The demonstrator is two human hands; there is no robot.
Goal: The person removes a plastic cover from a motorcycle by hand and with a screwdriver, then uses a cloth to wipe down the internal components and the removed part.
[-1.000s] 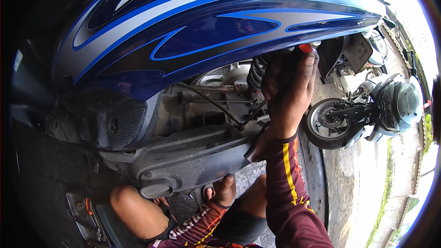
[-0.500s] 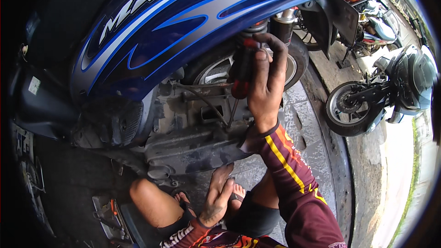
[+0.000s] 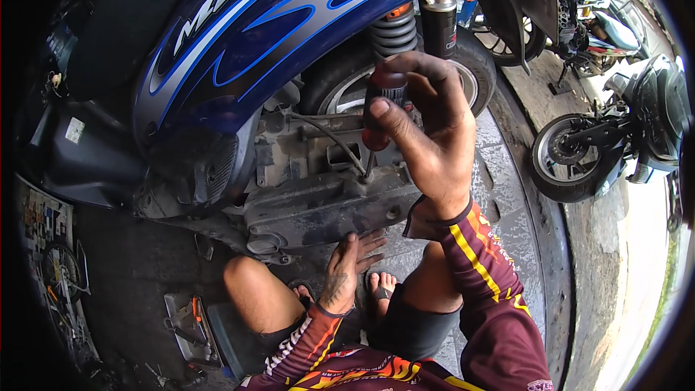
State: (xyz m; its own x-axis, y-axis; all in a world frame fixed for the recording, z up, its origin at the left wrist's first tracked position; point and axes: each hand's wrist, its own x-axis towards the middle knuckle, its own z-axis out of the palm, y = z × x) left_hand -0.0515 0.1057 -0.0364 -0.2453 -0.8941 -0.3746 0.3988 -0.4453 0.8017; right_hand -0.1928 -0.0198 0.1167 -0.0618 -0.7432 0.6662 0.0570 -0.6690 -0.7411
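Note:
My right hand (image 3: 434,145) is closed around a screwdriver (image 3: 378,135) with a red and black handle, held upright over the grimy black engine-side cover (image 3: 326,206) of a scooter. Its shaft reaches down to a fitting on the cover's upper edge, where a hose meets it. Below the cover, my left hand (image 3: 346,268) is open, fingers spread by the cover's lower edge; whether they touch it I cannot tell. Above are the blue body panel (image 3: 253,65), a coil-spring shock (image 3: 393,36) and the rear wheel (image 3: 474,87).
Parked motorcycles (image 3: 594,152) stand at the right beside a concrete ledge. A tray of tools (image 3: 184,326) lies at lower left near my bent knee (image 3: 246,282). A bicycle (image 3: 64,275) is at the far left. My sandalled feet (image 3: 380,289) rest on the paving.
The screwdriver in my right hand has come down and upright, its shaft onto the cover. My left hand has spread its fingers. The view has shifted, showing more of the wheel and shock.

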